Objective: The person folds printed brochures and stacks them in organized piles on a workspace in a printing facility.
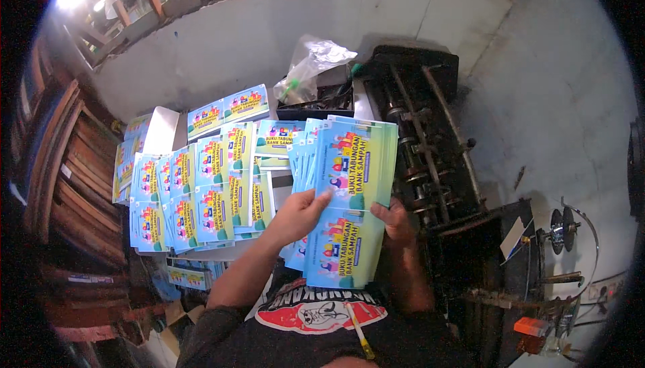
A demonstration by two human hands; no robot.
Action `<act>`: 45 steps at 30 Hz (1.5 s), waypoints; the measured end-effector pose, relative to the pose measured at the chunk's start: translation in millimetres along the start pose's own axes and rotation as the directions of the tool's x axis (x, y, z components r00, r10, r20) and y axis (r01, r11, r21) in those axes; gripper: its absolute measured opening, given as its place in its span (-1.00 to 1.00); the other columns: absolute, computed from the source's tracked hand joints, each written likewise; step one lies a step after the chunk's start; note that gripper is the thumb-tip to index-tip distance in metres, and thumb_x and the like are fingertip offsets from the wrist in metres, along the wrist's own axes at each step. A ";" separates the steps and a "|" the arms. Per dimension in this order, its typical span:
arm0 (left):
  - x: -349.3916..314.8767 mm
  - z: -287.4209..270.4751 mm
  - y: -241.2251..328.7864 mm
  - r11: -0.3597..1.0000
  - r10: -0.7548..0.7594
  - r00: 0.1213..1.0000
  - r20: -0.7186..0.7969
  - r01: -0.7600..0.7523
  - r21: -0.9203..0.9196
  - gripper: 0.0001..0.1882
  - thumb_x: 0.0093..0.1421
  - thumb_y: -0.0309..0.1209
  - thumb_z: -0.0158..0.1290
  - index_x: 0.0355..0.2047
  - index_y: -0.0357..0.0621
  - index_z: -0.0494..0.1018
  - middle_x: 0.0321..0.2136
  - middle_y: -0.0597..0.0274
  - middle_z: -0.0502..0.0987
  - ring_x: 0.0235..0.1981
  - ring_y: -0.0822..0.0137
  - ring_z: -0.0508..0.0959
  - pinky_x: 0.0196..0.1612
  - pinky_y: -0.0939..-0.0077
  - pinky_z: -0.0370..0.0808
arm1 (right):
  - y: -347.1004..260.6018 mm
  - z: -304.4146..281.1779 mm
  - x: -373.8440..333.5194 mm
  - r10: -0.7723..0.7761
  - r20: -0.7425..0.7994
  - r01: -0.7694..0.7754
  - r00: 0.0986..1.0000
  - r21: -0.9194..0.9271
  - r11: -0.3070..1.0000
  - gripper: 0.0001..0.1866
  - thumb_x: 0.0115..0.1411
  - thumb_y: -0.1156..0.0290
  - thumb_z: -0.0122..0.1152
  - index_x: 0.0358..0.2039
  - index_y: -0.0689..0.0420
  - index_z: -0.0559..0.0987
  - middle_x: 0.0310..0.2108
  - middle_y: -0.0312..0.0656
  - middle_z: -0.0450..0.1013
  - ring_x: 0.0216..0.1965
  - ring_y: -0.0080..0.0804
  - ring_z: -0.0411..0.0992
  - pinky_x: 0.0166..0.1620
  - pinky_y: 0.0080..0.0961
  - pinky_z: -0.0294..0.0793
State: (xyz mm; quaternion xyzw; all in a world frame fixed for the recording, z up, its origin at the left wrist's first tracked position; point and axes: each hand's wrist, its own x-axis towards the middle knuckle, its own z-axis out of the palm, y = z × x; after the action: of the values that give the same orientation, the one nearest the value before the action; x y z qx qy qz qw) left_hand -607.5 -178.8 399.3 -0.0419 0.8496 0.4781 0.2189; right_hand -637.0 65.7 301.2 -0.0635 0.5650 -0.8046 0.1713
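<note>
A stack of printed booklet sheets (356, 166), blue and green with two cover pictures one above the other, is held in front of my chest. My left hand (304, 215) grips its left edge, thumb on top. On the right edge my right hand (395, 220) also has its thumb over the sheets, the other fingers hidden beneath. Several more sheets (306, 153) fan out behind the stack on its left. Overlapping rows of the same printed sheets (213, 190) cover the table to the left of my hands.
Behind them lies another printed stack (228, 109), with a blank white sheet (161, 131) to its left. A black box (319, 103) and a clear plastic bag (312, 66) sit at the back. A dark machine with rollers (423, 146) stands close on the right. Wooden frames (74, 160) lean at far left.
</note>
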 end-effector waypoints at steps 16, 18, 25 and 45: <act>1.5 4.7 -12.5 0.908 0.268 0.947 -0.176 -0.309 -0.281 -0.58 0.36 -0.14 -0.03 -0.27 -0.34 0.53 -0.58 0.39 0.49 -0.55 0.55 0.44 -0.45 0.56 0.40 | 3.3 1.9 -0.2 -0.022 0.098 0.008 0.995 0.149 0.989 -0.54 0.19 0.34 0.28 0.09 0.16 0.46 -0.02 -0.19 0.49 -0.08 -0.37 0.46 0.02 -0.37 0.43; 2.2 5.8 -9.7 0.906 0.210 0.968 -0.135 -0.245 -0.345 -0.59 0.36 -0.14 -0.03 -0.24 -0.32 0.54 -0.50 0.36 0.53 -0.48 0.58 0.45 -0.38 0.59 0.41 | 16.3 6.0 1.3 0.071 0.044 -0.079 0.997 0.215 0.973 -0.55 0.21 0.33 0.26 0.10 0.15 0.46 -0.02 -0.20 0.50 -0.07 -0.42 0.44 0.01 -0.38 0.42; 15.7 -8.8 -50.2 0.815 0.069 0.977 -0.203 -0.173 -0.553 -0.68 0.36 -0.24 -0.02 -0.22 -0.29 0.53 -0.41 0.34 0.58 -0.49 0.61 0.47 -0.42 0.68 0.42 | 7.7 -8.6 -6.7 0.012 -0.108 -0.004 0.994 0.073 0.997 -0.56 0.21 0.34 0.27 0.08 0.18 0.46 -0.04 -0.24 0.50 -0.09 -0.42 0.46 0.02 -0.37 0.45; 2.4 21.8 -27.2 0.745 0.154 0.972 -0.180 -0.234 -0.625 -0.70 0.30 -0.35 0.08 -0.07 -0.31 0.45 -0.24 0.19 0.58 -0.28 0.51 0.54 -0.22 0.62 0.49 | -5.8 36.6 -1.1 0.080 -0.010 -0.073 0.997 0.299 0.951 -0.70 0.25 0.44 0.19 -0.01 0.18 0.53 -0.09 -0.20 0.53 -0.10 -0.40 0.49 -0.01 -0.38 0.48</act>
State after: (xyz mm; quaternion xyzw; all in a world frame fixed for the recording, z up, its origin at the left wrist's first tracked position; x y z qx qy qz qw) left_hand -594.9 -175.0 366.9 -0.0537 0.6457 0.7563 0.0903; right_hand -626.4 35.3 319.6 -0.0059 0.4409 -0.8741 0.2037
